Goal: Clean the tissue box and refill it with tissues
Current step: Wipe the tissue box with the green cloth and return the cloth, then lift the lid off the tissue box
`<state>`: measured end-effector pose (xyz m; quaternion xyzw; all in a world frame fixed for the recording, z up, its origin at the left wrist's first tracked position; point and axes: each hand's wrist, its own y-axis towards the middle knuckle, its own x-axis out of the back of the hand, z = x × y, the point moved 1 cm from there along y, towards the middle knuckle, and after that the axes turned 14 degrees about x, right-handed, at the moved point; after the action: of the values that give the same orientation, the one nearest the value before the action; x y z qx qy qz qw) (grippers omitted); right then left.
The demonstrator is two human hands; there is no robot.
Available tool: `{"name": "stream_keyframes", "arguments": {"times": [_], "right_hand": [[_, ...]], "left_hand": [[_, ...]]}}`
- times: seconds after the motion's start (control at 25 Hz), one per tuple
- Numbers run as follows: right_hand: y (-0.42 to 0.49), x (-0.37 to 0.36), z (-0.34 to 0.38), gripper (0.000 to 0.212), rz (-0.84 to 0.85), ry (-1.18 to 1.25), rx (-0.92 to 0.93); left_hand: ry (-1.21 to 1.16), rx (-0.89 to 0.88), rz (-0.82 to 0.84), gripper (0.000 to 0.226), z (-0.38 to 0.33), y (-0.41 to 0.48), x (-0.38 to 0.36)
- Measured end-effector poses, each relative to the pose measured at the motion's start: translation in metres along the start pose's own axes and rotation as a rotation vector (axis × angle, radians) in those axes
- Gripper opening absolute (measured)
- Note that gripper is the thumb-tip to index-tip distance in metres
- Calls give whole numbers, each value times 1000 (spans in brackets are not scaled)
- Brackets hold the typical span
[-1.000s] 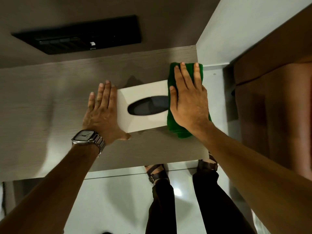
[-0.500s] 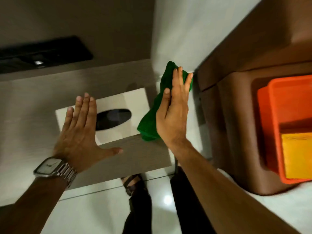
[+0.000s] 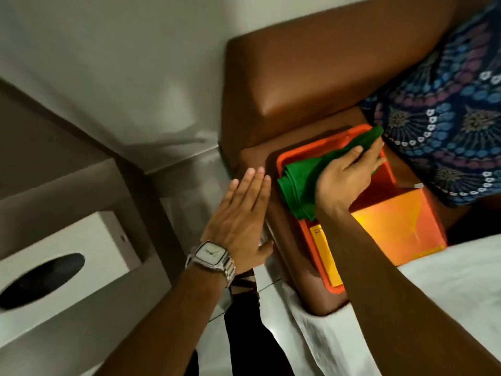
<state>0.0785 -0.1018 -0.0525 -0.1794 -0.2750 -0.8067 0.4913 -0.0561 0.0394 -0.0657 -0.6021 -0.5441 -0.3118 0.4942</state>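
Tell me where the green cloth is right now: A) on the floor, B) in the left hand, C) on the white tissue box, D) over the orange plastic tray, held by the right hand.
D: the right hand holds the green cloth over the orange plastic tray.

Single head cam, looks steeply down, close over forearms, orange tray (image 3: 298, 156) right, no 2nd view

Right hand (image 3: 344, 183) carried green cloth (image 3: 301, 183) into orange tray (image 3: 306, 234).
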Motion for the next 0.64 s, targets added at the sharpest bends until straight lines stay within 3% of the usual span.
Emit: {"name": "stream_keyframes", "arguments": {"times": [0.28,0.48,0.64], "right_hand": [[27,-5,-62,50,61,-132,-195],[27,-23,-71,62,317,-309,-307],[26,-29,-83,73,531,-490,-282]], "left_hand": [[70,32,158,131,-37,21,-32],[107,41,186,133,-37,22,-31],[100,43,195,131,-37,21,-28]]}}
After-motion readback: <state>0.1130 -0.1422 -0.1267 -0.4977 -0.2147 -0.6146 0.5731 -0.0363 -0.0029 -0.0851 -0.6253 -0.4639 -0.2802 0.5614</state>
